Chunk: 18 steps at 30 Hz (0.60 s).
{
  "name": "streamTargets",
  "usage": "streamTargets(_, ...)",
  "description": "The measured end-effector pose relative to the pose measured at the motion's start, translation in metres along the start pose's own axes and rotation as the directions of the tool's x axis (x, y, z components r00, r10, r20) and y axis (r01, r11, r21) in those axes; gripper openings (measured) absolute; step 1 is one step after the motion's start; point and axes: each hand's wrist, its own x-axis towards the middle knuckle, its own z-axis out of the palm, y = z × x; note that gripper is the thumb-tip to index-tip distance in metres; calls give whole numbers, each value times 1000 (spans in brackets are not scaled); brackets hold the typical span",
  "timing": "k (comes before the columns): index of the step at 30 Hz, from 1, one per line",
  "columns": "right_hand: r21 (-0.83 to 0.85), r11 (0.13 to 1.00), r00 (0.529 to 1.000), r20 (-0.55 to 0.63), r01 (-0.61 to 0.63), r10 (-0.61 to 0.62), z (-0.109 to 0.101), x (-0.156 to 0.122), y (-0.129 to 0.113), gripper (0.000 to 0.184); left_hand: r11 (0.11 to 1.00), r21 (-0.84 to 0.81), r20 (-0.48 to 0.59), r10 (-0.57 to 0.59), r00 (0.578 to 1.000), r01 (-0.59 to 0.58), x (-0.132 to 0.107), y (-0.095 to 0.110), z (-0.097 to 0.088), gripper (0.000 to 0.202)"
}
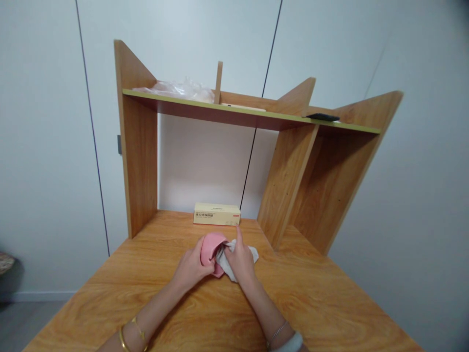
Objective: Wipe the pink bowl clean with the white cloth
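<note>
Two grips clamped: left hand [191, 268] on one pink bowl [210, 244], right hand [242, 261] on one white cloth [229, 272].

One bowl [210, 244], one cloth [227, 268], one box [217, 214]

Wood grain, soft cloth, smooth pink plastic

The table [154, 293] and shelf [139, 161] show glossy wood; the pink cup [210, 247] looks matt plastic, the rag [229, 266] limp cloth, the box [217, 214] card.

Pale panelled walls [40, 146] stand behind a wooden desk [311, 293] with a hutch shelf [249, 115], grey floor [29, 318] at left
</note>
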Motion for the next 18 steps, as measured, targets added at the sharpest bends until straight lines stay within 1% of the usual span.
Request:
streamTargets(2, -65, 996, 998, -22, 56, -58, -4, -1, -1, 69, 999, 35, 25, 2, 1000, -3, -1, 3, -1, 61)
streamTargets(4, -90, 992, 994, -40, 94, -98, -5, -1, -2, 69, 998, 65, 34, -13, 999, 11, -1, 4, -1, 61)
streamTargets(6, -89, 993, 997, -25, 76, -79, -3, 0, 0, 69, 995, 96, 38, -24, 999, 20, 0, 6, 0, 63)
streamTargets(9, -60, 998, 998, 55, 10, -7, 2, 2, 3, 70, 990, 136, 26, -41, 999, 37, 1, 8, -1, 63)
streamTargets(11, -48, 999, 996, 84, -5, 9, 3, 2, 4, 71, 987, 151, 17, -56, 998, 53, 0, 10, -2, 64)
streamTargets(14, -94, 995, 999, 28, 24, -21, -1, 2, 3, 70, 989, 144, 33, -36, 999, 31, 0, 13, -4, 67)
streamTargets(16, -135, 987, 995, -32, 90, -95, -6, 1, 0, 70, 992, 128, 51, -1, 999, -6, -1, 15, -6, 66)
streamTargets(18, -151, 977, 985, -61, 152, -163, -9, 1, 0, 72, 993, 113, 62, 33, 998, -40, -1, 16, -8, 63)
